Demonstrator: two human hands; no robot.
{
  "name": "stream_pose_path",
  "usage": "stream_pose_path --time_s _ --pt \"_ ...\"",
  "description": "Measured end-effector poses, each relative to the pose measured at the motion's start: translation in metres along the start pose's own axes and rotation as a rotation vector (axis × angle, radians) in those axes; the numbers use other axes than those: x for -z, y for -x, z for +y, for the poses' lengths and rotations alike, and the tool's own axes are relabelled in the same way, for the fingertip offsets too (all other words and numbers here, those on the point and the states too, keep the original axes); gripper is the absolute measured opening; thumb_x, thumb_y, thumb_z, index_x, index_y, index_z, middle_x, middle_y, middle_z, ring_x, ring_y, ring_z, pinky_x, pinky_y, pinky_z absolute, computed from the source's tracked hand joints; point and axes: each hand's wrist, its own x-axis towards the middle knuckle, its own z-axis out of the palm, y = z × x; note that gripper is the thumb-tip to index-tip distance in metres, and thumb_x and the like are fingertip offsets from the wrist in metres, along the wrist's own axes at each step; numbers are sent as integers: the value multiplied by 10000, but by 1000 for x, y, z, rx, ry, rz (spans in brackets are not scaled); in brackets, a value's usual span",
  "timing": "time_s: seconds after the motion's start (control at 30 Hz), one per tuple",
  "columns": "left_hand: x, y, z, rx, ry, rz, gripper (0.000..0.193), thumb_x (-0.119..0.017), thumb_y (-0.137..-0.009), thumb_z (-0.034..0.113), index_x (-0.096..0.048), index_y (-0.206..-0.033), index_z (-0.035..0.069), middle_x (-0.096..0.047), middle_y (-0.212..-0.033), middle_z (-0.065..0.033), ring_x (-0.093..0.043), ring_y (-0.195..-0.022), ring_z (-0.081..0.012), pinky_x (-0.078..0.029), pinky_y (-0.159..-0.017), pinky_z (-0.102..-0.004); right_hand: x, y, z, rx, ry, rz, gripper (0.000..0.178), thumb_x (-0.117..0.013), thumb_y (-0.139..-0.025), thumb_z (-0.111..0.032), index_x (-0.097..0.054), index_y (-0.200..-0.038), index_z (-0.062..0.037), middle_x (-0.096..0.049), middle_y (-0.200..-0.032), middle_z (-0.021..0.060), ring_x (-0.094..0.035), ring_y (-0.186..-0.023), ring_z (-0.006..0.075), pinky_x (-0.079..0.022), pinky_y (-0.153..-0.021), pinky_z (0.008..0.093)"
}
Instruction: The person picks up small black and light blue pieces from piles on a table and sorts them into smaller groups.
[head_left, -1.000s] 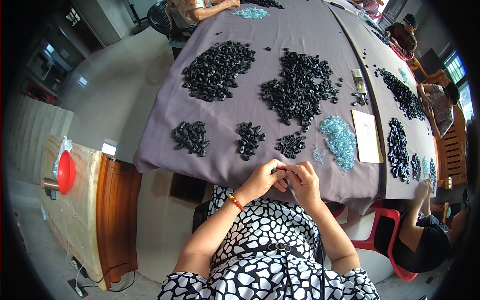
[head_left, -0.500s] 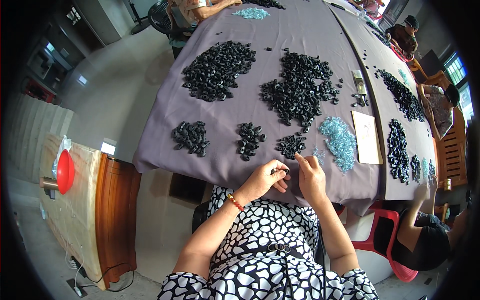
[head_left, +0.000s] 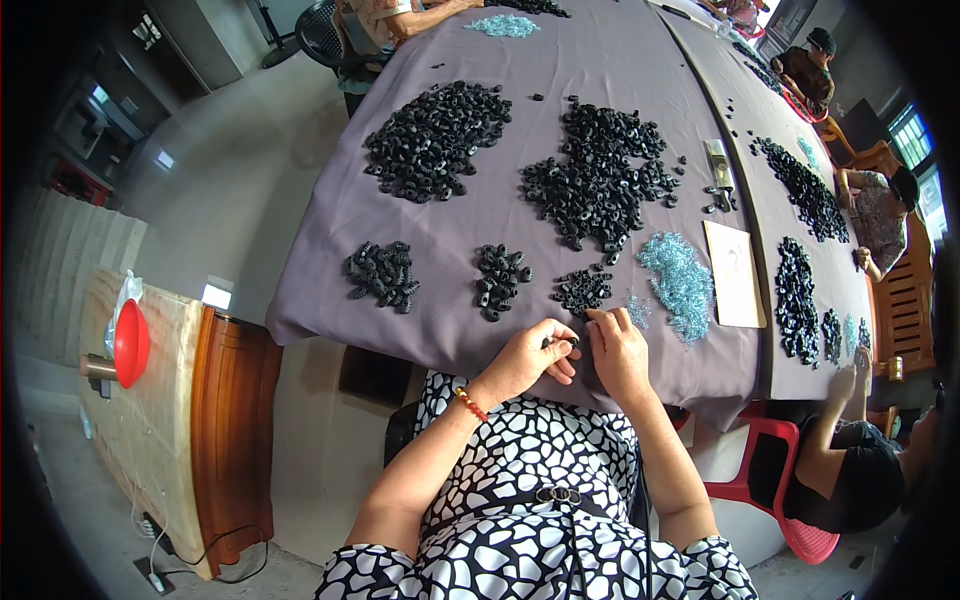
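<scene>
My left hand (head_left: 527, 358) is closed at the table's near edge, with a small black plastic piece (head_left: 571, 342) between thumb and fingers. Beside it, my right hand (head_left: 619, 352) has its fingers drawn together just below a small pile of black pieces (head_left: 582, 291); whatever is in those fingertips is hidden. Left of that pile lie a second small pile of black pieces (head_left: 497, 283) and a third cluster of ribbed black pieces (head_left: 381, 275). To the right spreads a heap of small clear-blue parts (head_left: 676, 285).
Two large heaps of black pieces (head_left: 437, 140) (head_left: 600, 170) lie farther back on the grey tablecloth (head_left: 330, 225). A pale card (head_left: 733, 275) and a flat brush-like tool (head_left: 719, 170) lie at right. Other people sit around the table; a red chair (head_left: 765, 470) stands at right.
My right hand has shifted slightly left, its fingertips now lower and closer to my left hand. The left hand keeps its place. A co-worker's arm at far right has moved.
</scene>
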Motion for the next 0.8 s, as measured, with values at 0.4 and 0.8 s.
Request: stream_pose_path --time_s 0.4,0.8 --pt "-1 -1 5 -2 -2 0 257 -538 -1069 167 -546 -1214 -45 -681 -1024 -133 -715 -817 -165 -624 -742 -296 -7 -5 2 -54 25 26 122 -682 -930 -150 -601 -963 -66 -608 -914 130 -649 -721 351 -526 -642 445" --pt "-3 1 6 2 -22 7 264 -544 -1067 167 -543 -1212 -54 -688 -1033 -129 -714 -823 -163 -621 -743 -296 -9 -6 -2 -97 56 -28 191 -690 -927 -195 -561 -980 -64 -599 -934 142 -642 -705 371 -524 -646 459"
